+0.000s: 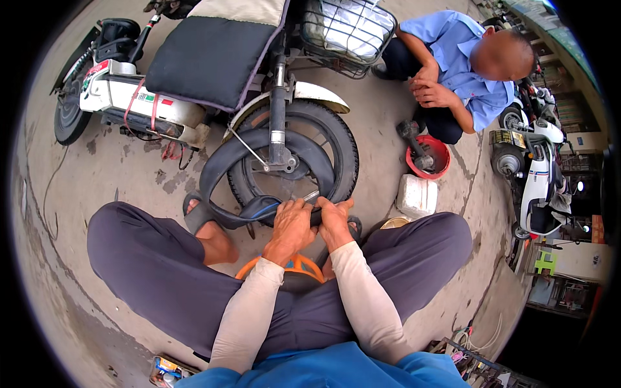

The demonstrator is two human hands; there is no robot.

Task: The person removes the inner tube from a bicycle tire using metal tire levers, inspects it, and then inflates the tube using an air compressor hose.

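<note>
A black inner tube (218,169) is slack and loops across the front wheel (352,152) of a scooter standing before me. Its lower part runs between my knees. There my left hand (291,227) is closed on it with the fingers curled down. Right beside it, my right hand (334,221) also grips the tube, its thumb and fingers bent around the rubber. A short silvery strip (312,195) shows just above my fingers; its kind is unclear. A blue stripe (262,210) marks the tube left of my left hand. My fingertips are partly hidden.
A person in a blue shirt (446,52) crouches at right, hands clasped. Nearby are a red basin (443,169) with a dark metal tool (414,139) and a whitish box (416,196). An orange ring-shaped frame (304,262) is between my legs. More scooters (540,187) stand far right.
</note>
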